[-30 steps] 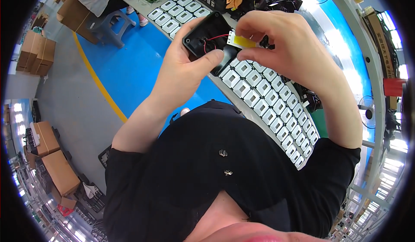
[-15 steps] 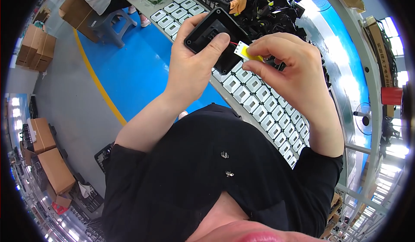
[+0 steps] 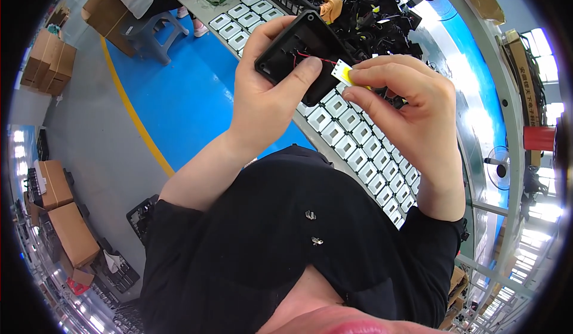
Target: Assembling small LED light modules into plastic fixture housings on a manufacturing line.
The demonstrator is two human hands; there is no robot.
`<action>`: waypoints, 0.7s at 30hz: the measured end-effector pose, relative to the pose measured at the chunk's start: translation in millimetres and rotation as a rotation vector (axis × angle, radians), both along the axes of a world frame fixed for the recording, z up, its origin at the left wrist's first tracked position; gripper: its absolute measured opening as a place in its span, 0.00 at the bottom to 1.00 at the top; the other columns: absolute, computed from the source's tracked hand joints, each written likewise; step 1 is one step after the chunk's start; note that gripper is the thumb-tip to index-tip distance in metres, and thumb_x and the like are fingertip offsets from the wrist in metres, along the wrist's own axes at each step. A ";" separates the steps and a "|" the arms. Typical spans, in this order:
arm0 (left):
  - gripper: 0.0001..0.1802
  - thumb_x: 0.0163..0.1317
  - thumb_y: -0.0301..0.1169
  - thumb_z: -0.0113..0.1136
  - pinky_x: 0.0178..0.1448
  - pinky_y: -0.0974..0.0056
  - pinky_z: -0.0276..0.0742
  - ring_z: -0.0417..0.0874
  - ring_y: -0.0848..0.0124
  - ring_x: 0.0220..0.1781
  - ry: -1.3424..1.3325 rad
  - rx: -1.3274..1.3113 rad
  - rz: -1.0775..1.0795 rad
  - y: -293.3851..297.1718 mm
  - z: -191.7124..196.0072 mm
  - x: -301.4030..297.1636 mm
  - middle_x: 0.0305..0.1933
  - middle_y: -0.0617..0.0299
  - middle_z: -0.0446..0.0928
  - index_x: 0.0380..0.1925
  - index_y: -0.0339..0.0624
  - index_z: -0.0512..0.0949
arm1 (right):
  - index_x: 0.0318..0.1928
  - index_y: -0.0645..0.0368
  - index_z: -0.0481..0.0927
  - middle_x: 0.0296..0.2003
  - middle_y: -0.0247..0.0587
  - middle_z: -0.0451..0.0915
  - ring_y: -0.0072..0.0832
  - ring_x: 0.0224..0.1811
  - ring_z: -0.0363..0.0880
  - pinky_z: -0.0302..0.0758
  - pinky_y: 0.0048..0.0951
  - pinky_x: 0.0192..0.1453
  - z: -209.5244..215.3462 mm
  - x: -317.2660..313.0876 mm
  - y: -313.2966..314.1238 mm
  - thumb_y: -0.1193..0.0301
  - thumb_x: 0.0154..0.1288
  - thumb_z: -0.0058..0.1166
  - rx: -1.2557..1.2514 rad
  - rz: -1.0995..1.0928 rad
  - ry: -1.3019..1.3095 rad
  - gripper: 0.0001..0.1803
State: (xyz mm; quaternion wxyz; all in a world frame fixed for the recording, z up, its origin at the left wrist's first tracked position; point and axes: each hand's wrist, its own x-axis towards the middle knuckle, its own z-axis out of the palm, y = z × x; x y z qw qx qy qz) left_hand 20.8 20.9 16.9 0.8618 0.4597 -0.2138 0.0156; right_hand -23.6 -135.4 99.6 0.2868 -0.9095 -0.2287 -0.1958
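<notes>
Pinched panel (image 3: 341,72); carton lettering (image 3: 526,89) probably Chinese

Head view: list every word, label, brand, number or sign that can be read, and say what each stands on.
Brown cardboard at the right: dark printed characters run down it; I leave the wording uncopied.
Grey stool at upper left: a small pale label, too small to read.
Black housing in the left hand: no lettering visible.
White-and-yellow panel in the right hand: none that I can make out.
</notes>
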 end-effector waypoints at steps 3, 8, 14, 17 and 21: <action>0.20 0.57 0.20 0.55 0.46 0.73 0.74 0.74 0.79 0.42 0.014 0.060 0.029 -1.9 -2.0 0.0 0.42 0.62 0.72 0.50 0.37 0.65 | 0.26 0.61 0.79 0.25 0.39 0.79 0.33 0.27 0.77 0.73 0.29 0.30 -1.2 -1.7 1.7 0.74 0.45 0.64 -0.020 -0.026 0.018 0.07; 0.18 0.58 0.21 0.54 0.45 0.73 0.73 0.74 0.79 0.42 0.047 0.115 0.073 -3.6 2.9 -2.1 0.42 0.63 0.72 0.49 0.37 0.66 | 0.28 0.62 0.80 0.30 0.40 0.79 0.33 0.30 0.76 0.73 0.28 0.32 -2.3 -4.8 4.2 0.77 0.43 0.65 -0.137 -0.004 -0.162 0.09; 0.21 0.57 0.19 0.52 0.46 0.74 0.72 0.73 0.80 0.42 0.096 -0.004 -0.021 0.7 4.5 -6.5 0.42 0.64 0.72 0.52 0.37 0.65 | 0.29 0.62 0.80 0.31 0.40 0.79 0.31 0.28 0.76 0.72 0.27 0.31 1.7 -8.4 10.5 0.78 0.43 0.65 -0.227 0.005 -0.251 0.09; 0.23 0.55 0.17 0.50 0.47 0.73 0.71 0.73 0.80 0.43 0.066 0.044 0.000 1.0 4.6 -6.7 0.42 0.63 0.72 0.54 0.37 0.63 | 0.29 0.62 0.80 0.31 0.40 0.79 0.31 0.28 0.76 0.72 0.27 0.31 1.8 -8.9 14.3 0.78 0.42 0.65 -0.186 0.033 -0.231 0.10; 0.27 0.54 0.18 0.48 0.47 0.72 0.71 0.71 0.78 0.46 0.076 0.004 -0.111 8.0 3.7 -10.1 0.46 0.62 0.70 0.56 0.37 0.60 | 0.29 0.62 0.81 0.30 0.39 0.79 0.31 0.28 0.76 0.72 0.26 0.31 0.1 -6.5 20.0 0.78 0.42 0.65 -0.146 0.025 -0.240 0.10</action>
